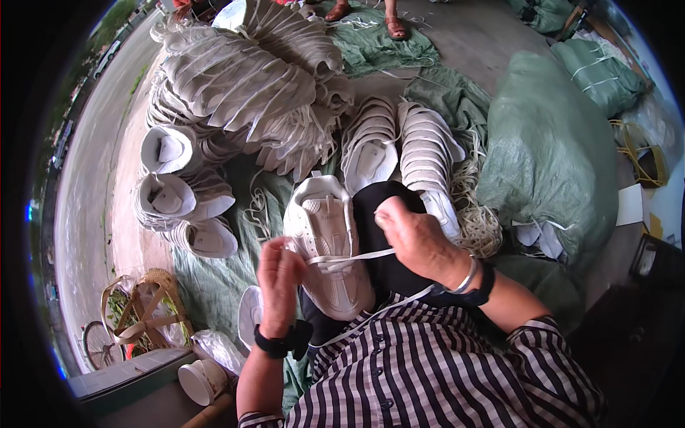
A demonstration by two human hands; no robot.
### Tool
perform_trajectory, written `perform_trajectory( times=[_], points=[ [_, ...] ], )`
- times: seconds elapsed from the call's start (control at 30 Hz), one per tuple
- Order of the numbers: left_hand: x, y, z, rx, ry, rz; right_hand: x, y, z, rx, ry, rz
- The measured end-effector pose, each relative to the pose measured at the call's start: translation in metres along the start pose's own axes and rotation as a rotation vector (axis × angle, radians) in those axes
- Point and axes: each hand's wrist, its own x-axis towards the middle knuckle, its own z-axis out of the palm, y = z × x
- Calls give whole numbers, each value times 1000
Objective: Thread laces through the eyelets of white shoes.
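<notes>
Two of your hands work one white shoe [325, 246] on your lap: left hand [280, 274] fingers pinch the flat lace [357, 257] taut, right hand [414, 239] fingers are closed on its other part above the shoe.

From my remote seat: shirt [442, 371] fills lower centre and lower right of frame, dark navy with white vertical stripes, buttoned down front, sleeves rolled to elbow. I see left hand [277, 274] at centre with black wristband [275, 344] below it. Right hand [414, 239] sits right of centre; its wrist carries thin silver bangle [467, 277] and black band [479, 289] just beside it. Dark trousers [389, 235] show mid-frame.
</notes>
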Motion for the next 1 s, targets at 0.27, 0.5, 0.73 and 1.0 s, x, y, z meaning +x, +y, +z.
perform_trajectory(
  times=[0.27, 0.5, 0.73, 1.0],
  points=[
    [-14, 2, -11, 569, -201, 19, -12, 4, 26, -70, -197, -35],
    [-1, -6, -17, 371, -17, 252, -8, 4, 33, 48, -124, 37],
    [-10, 8, -9, 260, -182, -182, 0, 0, 38, -98, -169, 38],
    [2, 15, -15, 267, -275, -265, 9, -3, 26, 183, -358, 109]
  ],
)
